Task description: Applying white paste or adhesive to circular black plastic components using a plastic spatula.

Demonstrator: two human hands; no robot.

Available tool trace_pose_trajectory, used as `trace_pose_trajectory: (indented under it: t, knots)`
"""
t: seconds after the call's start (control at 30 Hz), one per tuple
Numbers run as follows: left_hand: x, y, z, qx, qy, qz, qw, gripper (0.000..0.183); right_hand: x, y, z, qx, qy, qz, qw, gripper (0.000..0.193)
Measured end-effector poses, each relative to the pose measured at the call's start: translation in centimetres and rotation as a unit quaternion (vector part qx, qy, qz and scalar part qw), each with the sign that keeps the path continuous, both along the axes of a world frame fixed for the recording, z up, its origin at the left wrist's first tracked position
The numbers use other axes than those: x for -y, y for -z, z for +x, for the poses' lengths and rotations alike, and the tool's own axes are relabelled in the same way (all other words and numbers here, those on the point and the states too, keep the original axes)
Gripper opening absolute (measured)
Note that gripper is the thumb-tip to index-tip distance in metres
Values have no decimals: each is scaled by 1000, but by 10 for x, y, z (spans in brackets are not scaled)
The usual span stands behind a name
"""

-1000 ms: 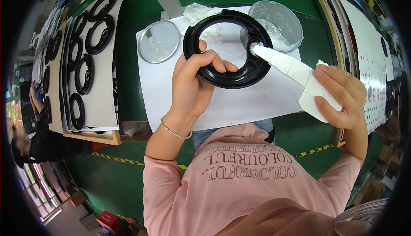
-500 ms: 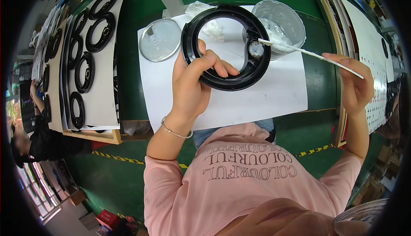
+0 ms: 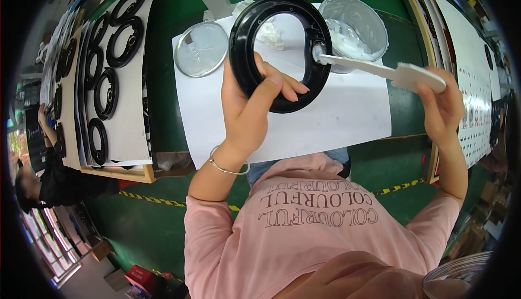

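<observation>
My left hand (image 3: 255, 95) is closed round the lower left of a black plastic ring (image 3: 242, 55), holding it tilted above a white sheet. Between the fingers of my right hand (image 3: 442, 101) is a white spatula (image 3: 361, 65), its broad end near the fingers. Its narrow tip meets a small round socket (image 3: 318, 51) on the ring's right inner side, where white paste shows. Behind the ring at the right stands a clear tub (image 3: 374, 30) with white paste (image 3: 347, 41) inside. A round lid (image 3: 182, 55) with smears lies to the left.
White paper (image 3: 336, 114) covers part of the green table, with crumpled tissue (image 3: 269, 34) on it. A board (image 3: 130, 131) with several black rings stands at left, in a wooden frame. Another framed stack (image 3: 418, 22) is at right. A person in black (image 3: 59, 177) works far left.
The ring has tilted and shifted slightly left and up. My right hand has turned the spatula so its broad face shows, and its tip has moved a little left, staying at the socket.
</observation>
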State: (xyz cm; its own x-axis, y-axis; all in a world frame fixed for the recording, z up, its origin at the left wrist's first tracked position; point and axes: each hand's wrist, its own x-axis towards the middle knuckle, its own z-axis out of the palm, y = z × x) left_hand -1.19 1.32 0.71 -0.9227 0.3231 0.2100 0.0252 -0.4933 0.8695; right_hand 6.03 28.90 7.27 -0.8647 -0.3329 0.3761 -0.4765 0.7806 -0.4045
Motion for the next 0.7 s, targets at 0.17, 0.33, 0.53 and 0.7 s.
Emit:
trace_pose_trajectory:
  t: [0.17, 0.33, 0.53, 0.7]
  knots:
    - [-7, 1, 5, -82, -32, -44, 995, 14, 7, 31, -11, 177, 169, -417, 875, 33]
    - [3, 4, 0, 36, 4, 3, 999, 20, -9, 34, -15, 180, 196, -545, 795, 37]
    - [16, 6, 1, 118, 52, 77, 989, 43, -21, 37, 5, -34, 246, -124, 961, 22]
    - [27, 17, 4, 151, 32, 105, 982, 62, -2, 42, 25, -204, -48, 284, 936, 19]
